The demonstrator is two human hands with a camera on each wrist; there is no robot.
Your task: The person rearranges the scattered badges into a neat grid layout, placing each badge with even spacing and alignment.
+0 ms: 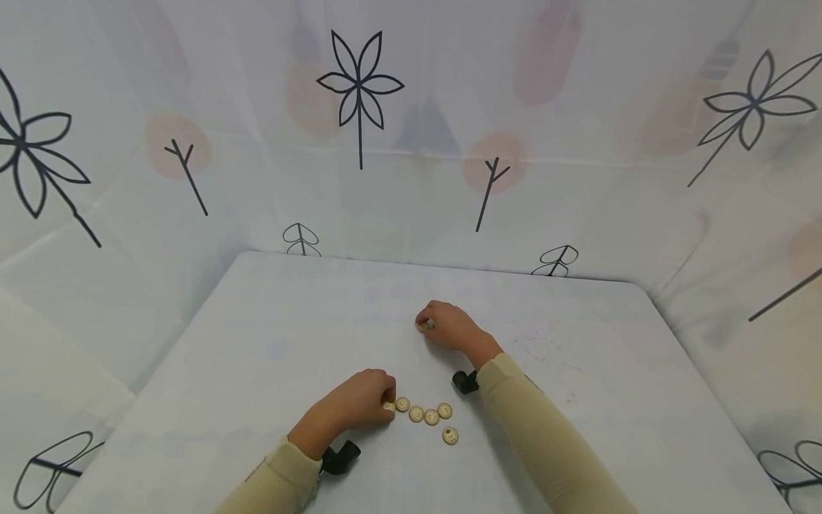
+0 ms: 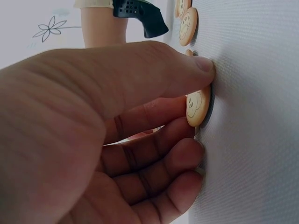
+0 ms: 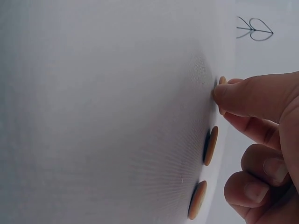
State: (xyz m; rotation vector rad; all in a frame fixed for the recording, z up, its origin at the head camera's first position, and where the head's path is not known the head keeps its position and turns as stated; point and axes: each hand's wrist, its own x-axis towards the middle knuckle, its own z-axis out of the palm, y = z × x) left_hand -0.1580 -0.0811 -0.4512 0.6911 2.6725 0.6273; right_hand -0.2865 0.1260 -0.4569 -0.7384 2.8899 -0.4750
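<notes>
Both hands pinch small round wooden discs at a white table. My left hand [image 1: 359, 401] has thumb and index finger on a disc [image 2: 197, 108] bearing a drawn face, at the left end of a short curved row. In the left wrist view, this disc stays close to the white surface. Farther back and to the right, my right hand [image 1: 452, 327] pinches another disc [image 3: 222, 83] by its edge, low over the tabletop. Two more discs, one nearer [image 3: 198, 200] and one farther [image 3: 211, 145], lie beside it in the right wrist view.
Several discs [image 1: 416, 414] form the row right of the left hand, with a single disc [image 1: 450, 435] just in front of its right end. The white table [image 1: 578, 343] ends at a printed cloth [image 1: 411, 200] behind and at both sides.
</notes>
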